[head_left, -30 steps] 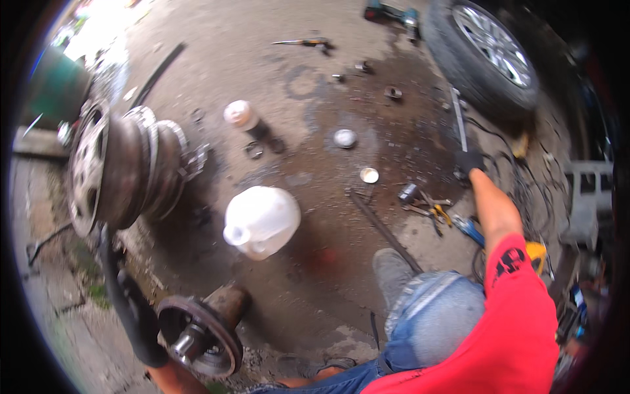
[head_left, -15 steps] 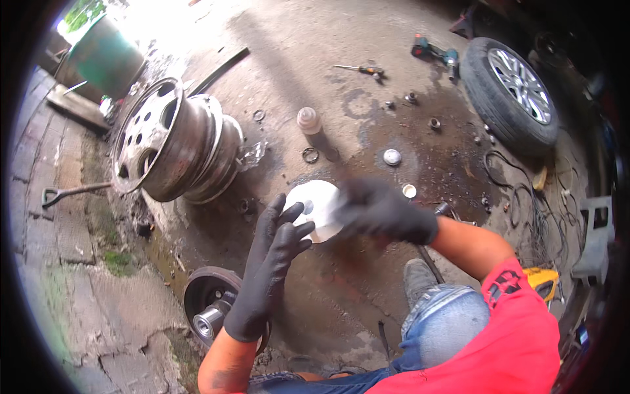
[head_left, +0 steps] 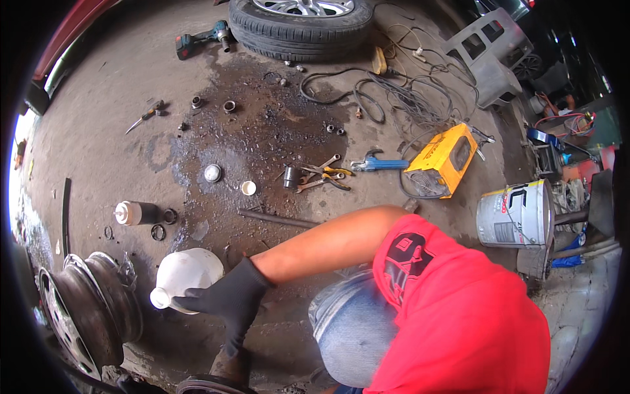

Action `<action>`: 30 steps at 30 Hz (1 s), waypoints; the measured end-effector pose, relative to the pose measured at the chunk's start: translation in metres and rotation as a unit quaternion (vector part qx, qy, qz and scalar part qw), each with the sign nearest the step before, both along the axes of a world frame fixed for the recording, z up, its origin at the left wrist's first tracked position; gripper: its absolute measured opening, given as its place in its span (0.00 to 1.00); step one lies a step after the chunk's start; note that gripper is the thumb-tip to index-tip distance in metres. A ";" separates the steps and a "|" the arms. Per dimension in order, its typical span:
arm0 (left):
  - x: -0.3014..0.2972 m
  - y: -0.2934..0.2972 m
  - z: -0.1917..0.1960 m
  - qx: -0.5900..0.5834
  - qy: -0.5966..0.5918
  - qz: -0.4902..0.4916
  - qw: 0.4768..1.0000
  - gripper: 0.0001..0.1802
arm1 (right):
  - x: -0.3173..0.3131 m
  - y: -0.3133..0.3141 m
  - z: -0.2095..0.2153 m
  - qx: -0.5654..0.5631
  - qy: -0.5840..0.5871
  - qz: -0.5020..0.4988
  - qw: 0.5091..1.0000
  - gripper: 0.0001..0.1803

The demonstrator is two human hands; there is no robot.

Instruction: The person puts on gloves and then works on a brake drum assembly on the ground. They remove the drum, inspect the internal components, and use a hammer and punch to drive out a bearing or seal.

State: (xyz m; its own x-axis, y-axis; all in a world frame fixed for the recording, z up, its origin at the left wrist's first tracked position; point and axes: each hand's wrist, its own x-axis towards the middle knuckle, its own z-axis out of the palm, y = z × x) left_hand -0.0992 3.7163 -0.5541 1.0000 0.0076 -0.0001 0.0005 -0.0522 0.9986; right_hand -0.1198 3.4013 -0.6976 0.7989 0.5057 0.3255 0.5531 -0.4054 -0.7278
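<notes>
A white plastic jug stands on the floor at the lower left, its neck leaning toward the left in this view. Alongside it is my right hand in a black glove. Its stretched fingers lie over the jug's near side by the neck, and another part of the glove points down, apart from them. Whether they press on the jug is hard to see. Below the hand, a dark round metal drum shows partly at the lower edge. A dark shape at the bottom left may be my left hand; its fingers cannot be made out.
Steel wheel rims stand left. Beyond the jug lie a clear bottle, a white cap, a metal bar and pliers. Farther off are a tyre, cables, a yellow machine and a bucket.
The view has swung to the right, so the jug and rims sit farther left. My right hand has moved from over the jug to its near side. My left hand has dropped mostly out of view.
</notes>
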 end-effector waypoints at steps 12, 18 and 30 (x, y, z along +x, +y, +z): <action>0.019 -0.047 0.013 0.185 -0.002 0.054 0.981 0.20 | -0.188 -0.254 -0.075 -0.378 0.526 -0.269 0.713 0.33; 0.019 -0.055 0.014 0.212 -0.025 0.036 0.976 0.20 | -0.289 -0.269 -0.087 -0.289 0.525 -0.421 0.681 0.31; 0.011 -0.046 0.025 0.289 -0.071 0.017 0.954 0.21 | -0.372 -0.228 -0.092 -0.329 0.369 -0.563 0.662 0.32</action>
